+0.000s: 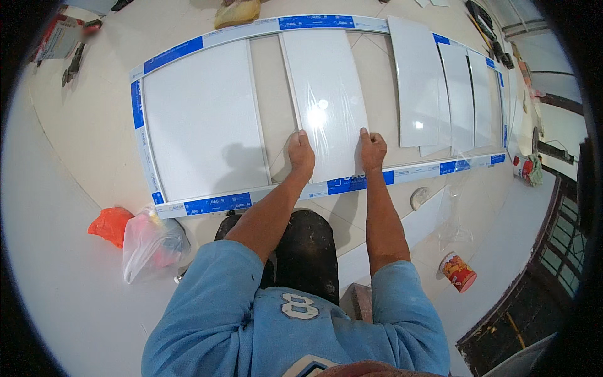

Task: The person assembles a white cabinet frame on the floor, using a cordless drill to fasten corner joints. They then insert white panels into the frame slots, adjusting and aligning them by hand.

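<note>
A long white panel (pixel 326 94) with a glossy face lies across a rectangular frame on the floor. My left hand (pixel 301 154) grips its left edge near the close end, and my right hand (pixel 373 151) grips the right edge opposite. The frame (pixel 218 203) is white, with blue printed film along its rails. To the left, a wide white panel (pixel 201 119) fills one end of the frame. Several narrower white panels, among them a near one (pixel 418 81), rest over the right part, partly overlapping. Tile floor shows through the gaps beside the held panel.
An orange bag (pixel 111 226) and a clear plastic bag (pixel 154 242) sit at left. To the right are a red can (pixel 457 272), a round disc (pixel 419 198) and crumpled clear film (pixel 455 220). Tools (pixel 487 31) lie at the far right; a yellowish bundle (pixel 237 12) lies beyond the frame.
</note>
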Available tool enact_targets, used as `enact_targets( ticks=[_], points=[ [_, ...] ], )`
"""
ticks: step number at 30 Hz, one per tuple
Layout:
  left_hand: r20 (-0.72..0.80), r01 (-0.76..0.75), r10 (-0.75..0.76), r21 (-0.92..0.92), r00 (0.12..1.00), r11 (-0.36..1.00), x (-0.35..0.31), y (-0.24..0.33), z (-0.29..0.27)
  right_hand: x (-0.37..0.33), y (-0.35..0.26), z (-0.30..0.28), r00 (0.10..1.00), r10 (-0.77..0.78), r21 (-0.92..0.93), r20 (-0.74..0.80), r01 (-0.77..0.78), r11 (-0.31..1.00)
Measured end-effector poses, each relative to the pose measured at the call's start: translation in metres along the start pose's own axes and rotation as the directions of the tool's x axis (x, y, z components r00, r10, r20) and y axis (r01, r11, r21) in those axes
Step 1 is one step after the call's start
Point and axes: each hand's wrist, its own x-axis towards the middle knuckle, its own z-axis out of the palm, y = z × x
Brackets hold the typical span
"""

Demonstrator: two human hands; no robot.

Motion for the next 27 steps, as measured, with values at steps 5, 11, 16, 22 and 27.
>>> enact_targets(
  ticks=[5,11,16,22,27],
  points=[
    [0.207,-0.212,0.144,0.359,0.968,0.909,0.021,-0.02,-0.014,0.006,0.007,0.001,0.995,-0.094,-0.085,0.015,0.095,0.992],
    [0.595,0.285,-0.23,0.001,0.77,0.958,0.02,0.006,-0.028,0.015,0.02,-0.012,1.0,0.01,-0.03,0.014,-0.009,1.0],
    [0.532,0.105,-0.144,0.102,0.834,0.989,0.019,-0.004,-0.008,0.022,0.019,-0.025,0.999,0.017,-0.048,-0.03,-0.019,0.999],
    [0.401,-0.095,-0.008,0.237,0.916,0.967,0.004,0.001,0.031,0.046,0.034,-0.046,0.998,-0.015,-0.103,-0.059,0.009,0.995],
    [0.434,-0.098,-0.005,0.214,0.901,0.972,0.004,-0.007,0.059,0.059,0.041,-0.061,0.998,-0.037,-0.071,-0.049,0.034,0.997]
  ],
)
